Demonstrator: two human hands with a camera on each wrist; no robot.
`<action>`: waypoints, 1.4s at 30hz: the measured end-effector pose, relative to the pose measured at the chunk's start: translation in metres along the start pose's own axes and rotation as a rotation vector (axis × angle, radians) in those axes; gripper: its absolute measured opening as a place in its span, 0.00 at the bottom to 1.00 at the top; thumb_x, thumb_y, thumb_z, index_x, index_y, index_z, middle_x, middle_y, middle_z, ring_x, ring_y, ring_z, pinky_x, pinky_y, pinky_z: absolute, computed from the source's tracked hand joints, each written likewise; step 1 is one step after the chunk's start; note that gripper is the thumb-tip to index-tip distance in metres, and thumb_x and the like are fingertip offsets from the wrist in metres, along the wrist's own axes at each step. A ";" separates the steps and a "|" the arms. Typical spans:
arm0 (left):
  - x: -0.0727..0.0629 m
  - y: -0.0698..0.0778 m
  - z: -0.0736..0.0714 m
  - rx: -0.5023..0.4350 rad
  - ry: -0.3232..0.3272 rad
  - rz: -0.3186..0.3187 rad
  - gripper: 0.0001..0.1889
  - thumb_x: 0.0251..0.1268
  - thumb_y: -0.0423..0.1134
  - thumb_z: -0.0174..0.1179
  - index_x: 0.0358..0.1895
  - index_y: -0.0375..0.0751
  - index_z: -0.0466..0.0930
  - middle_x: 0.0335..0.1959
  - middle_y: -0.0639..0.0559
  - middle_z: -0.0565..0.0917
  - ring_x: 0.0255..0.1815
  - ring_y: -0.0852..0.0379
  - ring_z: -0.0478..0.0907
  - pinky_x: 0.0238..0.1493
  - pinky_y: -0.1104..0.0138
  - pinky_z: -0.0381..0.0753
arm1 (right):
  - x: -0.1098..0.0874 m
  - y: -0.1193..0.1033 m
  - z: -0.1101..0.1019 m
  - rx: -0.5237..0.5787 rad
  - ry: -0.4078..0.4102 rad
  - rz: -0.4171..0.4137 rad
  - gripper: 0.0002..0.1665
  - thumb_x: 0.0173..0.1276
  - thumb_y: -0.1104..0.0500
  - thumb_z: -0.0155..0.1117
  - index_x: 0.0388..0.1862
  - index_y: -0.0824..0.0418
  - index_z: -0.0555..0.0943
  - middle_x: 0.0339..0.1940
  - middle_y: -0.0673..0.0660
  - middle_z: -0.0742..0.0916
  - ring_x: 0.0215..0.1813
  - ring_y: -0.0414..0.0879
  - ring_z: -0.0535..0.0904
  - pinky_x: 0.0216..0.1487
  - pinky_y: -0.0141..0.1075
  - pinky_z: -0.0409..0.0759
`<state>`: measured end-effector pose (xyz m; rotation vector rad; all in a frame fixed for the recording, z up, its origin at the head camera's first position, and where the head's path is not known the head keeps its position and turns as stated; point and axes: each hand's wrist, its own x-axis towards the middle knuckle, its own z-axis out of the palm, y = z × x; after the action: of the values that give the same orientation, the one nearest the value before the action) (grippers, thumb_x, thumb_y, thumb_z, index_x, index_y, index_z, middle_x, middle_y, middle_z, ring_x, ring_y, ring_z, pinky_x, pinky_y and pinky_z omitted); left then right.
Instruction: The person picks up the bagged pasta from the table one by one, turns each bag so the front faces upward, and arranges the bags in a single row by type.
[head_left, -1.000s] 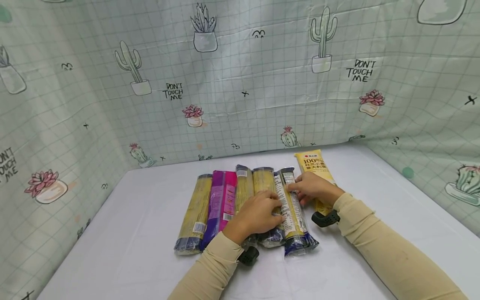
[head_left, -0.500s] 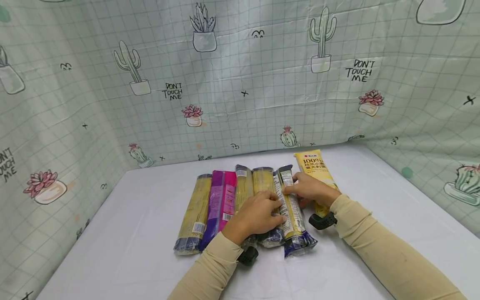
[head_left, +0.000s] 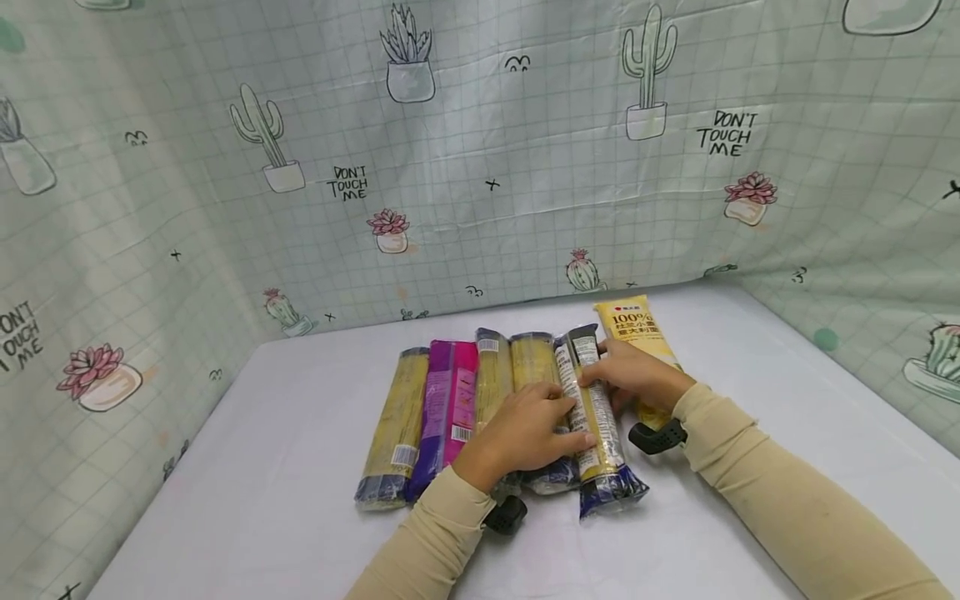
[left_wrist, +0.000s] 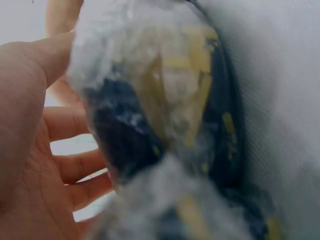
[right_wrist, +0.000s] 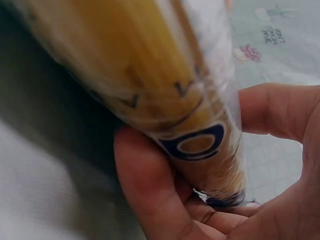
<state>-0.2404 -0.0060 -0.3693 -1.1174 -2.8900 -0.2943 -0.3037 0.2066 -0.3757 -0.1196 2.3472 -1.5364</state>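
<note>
In the head view, a clear-wrapped spaghetti pack (head_left: 592, 408) with dark blue ends lies slanted at the right of a row of pasta packs. My right hand (head_left: 637, 375) grips its upper part, thumb on the near face and fingers round the right side. The right wrist view shows the thumb and fingers on opposite sides of the wrapper. My left hand (head_left: 525, 433) holds the lower part, its thumb across the label and index finger at the left edge. The left wrist view shows the crinkled blue end (left_wrist: 170, 100) close up; the other fingertips are hidden behind it.
Left of the held pack lie a wide yellow pack (head_left: 531, 358), a narrower one (head_left: 492, 375), a purple-pink pack (head_left: 450, 400) and another yellow pack (head_left: 393, 425). A bright yellow pack (head_left: 633, 321) lies behind my right hand. Cactus-print cloth (head_left: 450, 167) walls the white table (head_left: 300, 467).
The spaghetti pack's far end has risen and the pack has shifted slightly right, away from its neighbour. My left thumb has moved right, further onto its label. The other packs stay put.
</note>
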 end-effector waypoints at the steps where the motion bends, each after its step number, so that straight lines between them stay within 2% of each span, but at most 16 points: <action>1: 0.001 0.001 -0.001 -0.011 -0.001 0.002 0.33 0.72 0.65 0.53 0.70 0.47 0.75 0.65 0.47 0.76 0.66 0.52 0.71 0.65 0.56 0.71 | -0.001 -0.001 -0.001 0.009 0.004 -0.004 0.37 0.61 0.60 0.65 0.65 0.72 0.63 0.39 0.64 0.84 0.30 0.50 0.83 0.29 0.42 0.84; 5: 0.002 0.004 -0.003 -0.041 -0.004 0.007 0.35 0.72 0.64 0.52 0.72 0.44 0.71 0.68 0.45 0.75 0.68 0.49 0.70 0.69 0.56 0.67 | -0.005 -0.005 -0.007 0.040 0.026 -0.008 0.55 0.61 0.59 0.66 0.79 0.72 0.46 0.42 0.62 0.80 0.30 0.47 0.77 0.29 0.40 0.81; 7: 0.002 0.005 -0.003 -0.061 -0.005 0.005 0.37 0.73 0.64 0.52 0.74 0.42 0.67 0.70 0.44 0.73 0.70 0.49 0.69 0.71 0.57 0.65 | -0.005 -0.006 -0.009 0.058 0.037 -0.010 0.60 0.60 0.59 0.66 0.80 0.71 0.39 0.42 0.61 0.78 0.29 0.46 0.73 0.28 0.40 0.80; 8: 0.002 0.006 -0.003 -0.072 -0.006 0.001 0.38 0.73 0.64 0.51 0.75 0.41 0.66 0.71 0.43 0.72 0.71 0.48 0.68 0.71 0.58 0.64 | -0.005 -0.006 -0.010 0.064 0.039 -0.011 0.60 0.61 0.59 0.66 0.80 0.71 0.39 0.43 0.62 0.77 0.29 0.45 0.72 0.28 0.40 0.79; 13: 0.001 0.011 -0.002 -0.139 0.002 -0.035 0.40 0.74 0.64 0.50 0.77 0.40 0.60 0.74 0.42 0.67 0.73 0.45 0.65 0.71 0.57 0.65 | -0.004 -0.007 -0.013 0.131 0.033 -0.055 0.51 0.61 0.61 0.65 0.77 0.72 0.51 0.46 0.63 0.78 0.28 0.45 0.73 0.27 0.39 0.79; 20: 0.002 0.018 -0.002 -0.195 0.060 -0.088 0.41 0.73 0.65 0.49 0.77 0.38 0.61 0.74 0.42 0.66 0.72 0.45 0.66 0.69 0.56 0.67 | -0.006 -0.013 -0.015 0.171 0.044 -0.062 0.52 0.64 0.60 0.64 0.79 0.69 0.47 0.51 0.66 0.80 0.31 0.49 0.80 0.28 0.40 0.81; 23: 0.002 0.020 -0.003 -0.264 0.063 -0.122 0.42 0.72 0.65 0.50 0.78 0.38 0.58 0.76 0.43 0.63 0.74 0.48 0.64 0.69 0.56 0.68 | -0.006 -0.016 -0.014 0.185 0.058 -0.060 0.51 0.64 0.60 0.65 0.79 0.68 0.49 0.51 0.67 0.81 0.34 0.49 0.82 0.29 0.38 0.82; 26: 0.002 0.022 -0.003 -0.357 0.075 -0.153 0.43 0.71 0.65 0.52 0.78 0.39 0.57 0.78 0.44 0.60 0.72 0.50 0.65 0.67 0.58 0.71 | -0.007 -0.018 -0.014 0.179 0.086 -0.060 0.53 0.63 0.60 0.65 0.80 0.68 0.46 0.50 0.66 0.81 0.33 0.47 0.82 0.28 0.37 0.81; 30: 0.004 0.024 -0.002 -0.444 0.126 -0.152 0.40 0.70 0.61 0.57 0.77 0.40 0.61 0.75 0.45 0.64 0.60 0.56 0.75 0.56 0.64 0.77 | -0.008 -0.021 -0.014 0.176 0.111 -0.071 0.54 0.62 0.61 0.65 0.80 0.68 0.46 0.48 0.65 0.82 0.30 0.47 0.81 0.24 0.37 0.80; 33: 0.005 0.026 -0.001 -0.469 0.155 -0.147 0.39 0.68 0.59 0.60 0.75 0.40 0.64 0.73 0.46 0.66 0.53 0.58 0.76 0.52 0.67 0.78 | -0.010 -0.023 -0.014 0.189 0.114 -0.077 0.53 0.63 0.62 0.65 0.80 0.68 0.46 0.45 0.63 0.83 0.28 0.46 0.81 0.23 0.38 0.81; 38: 0.005 0.028 -0.001 -0.526 0.186 -0.144 0.38 0.67 0.55 0.64 0.74 0.38 0.65 0.72 0.45 0.67 0.52 0.58 0.75 0.52 0.68 0.77 | -0.010 -0.025 -0.014 0.206 0.112 -0.086 0.53 0.63 0.62 0.65 0.80 0.68 0.46 0.42 0.62 0.84 0.28 0.46 0.81 0.24 0.39 0.82; 42: 0.005 0.029 -0.003 -0.584 0.200 -0.148 0.38 0.65 0.51 0.66 0.74 0.37 0.65 0.71 0.44 0.68 0.53 0.58 0.75 0.52 0.69 0.77 | -0.012 -0.027 -0.014 0.190 0.111 -0.100 0.49 0.65 0.61 0.63 0.78 0.70 0.50 0.44 0.65 0.83 0.31 0.48 0.82 0.24 0.38 0.81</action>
<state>-0.2249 0.0173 -0.3615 -0.8456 -2.7714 -1.2372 -0.2999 0.2106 -0.3440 -0.1098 2.2943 -1.8496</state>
